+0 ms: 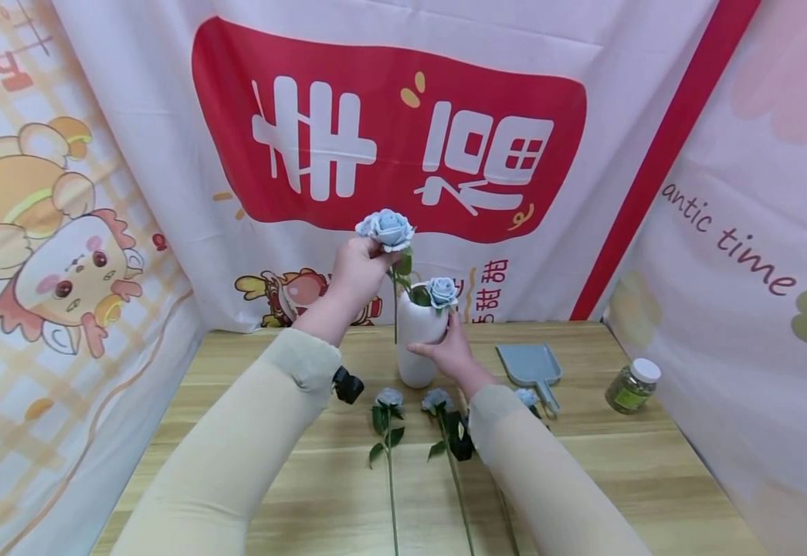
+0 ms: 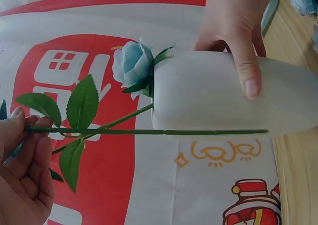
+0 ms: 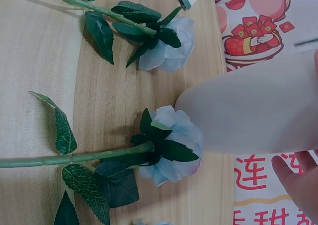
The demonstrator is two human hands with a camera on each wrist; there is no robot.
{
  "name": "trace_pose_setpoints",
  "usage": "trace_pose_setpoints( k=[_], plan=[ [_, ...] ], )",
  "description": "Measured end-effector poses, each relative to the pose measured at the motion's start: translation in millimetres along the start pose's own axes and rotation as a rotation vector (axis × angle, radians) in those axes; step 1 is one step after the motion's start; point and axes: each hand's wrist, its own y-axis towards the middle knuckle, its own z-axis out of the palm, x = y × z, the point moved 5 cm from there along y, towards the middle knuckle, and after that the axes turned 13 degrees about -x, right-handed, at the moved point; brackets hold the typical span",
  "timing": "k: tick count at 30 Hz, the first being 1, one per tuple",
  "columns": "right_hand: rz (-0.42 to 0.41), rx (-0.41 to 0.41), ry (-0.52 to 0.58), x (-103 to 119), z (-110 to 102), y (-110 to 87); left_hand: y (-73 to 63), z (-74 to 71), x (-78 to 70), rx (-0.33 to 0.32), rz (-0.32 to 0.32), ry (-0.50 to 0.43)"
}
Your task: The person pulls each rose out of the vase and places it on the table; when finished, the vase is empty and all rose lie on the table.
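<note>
My left hand [image 1: 363,270] pinches the green stem [image 2: 198,132] of a light-blue artificial rose [image 1: 392,230] above the vase. That stem hangs outside the white vase [image 1: 417,344], alongside its wall, with its lower end free in the left wrist view. My right hand [image 1: 453,351] grips the upper body of the vase, thumb across its side. Another blue rose [image 1: 442,293] stands in the vase, its bloom at the rim. A further stem [image 2: 126,116] slants out of the mouth behind the held one; its bloom is mostly hidden by my left hand.
Several blue roses lie on the wooden table [image 1: 320,494], including a left one [image 1: 390,398] and a middle one [image 1: 437,399]. A grey dustpan [image 1: 530,364] and a lidded jar [image 1: 632,386] are at the right. A black object [image 1: 347,384] lies left of the vase. Printed cloth hangs behind.
</note>
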Motion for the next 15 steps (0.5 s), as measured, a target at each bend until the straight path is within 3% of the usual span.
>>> trace_pose_setpoints(
  k=[8,15],
  plan=[
    [-0.002,0.004,0.011,1.5,-0.9,-1.4,-1.1,-2.0,9.8,0.08,-0.024,0.065],
    [0.016,0.016,0.011,0.8,-1.9,-2.2,-7.5,-15.2,8.5,0.053,-0.024,0.064]
  ],
)
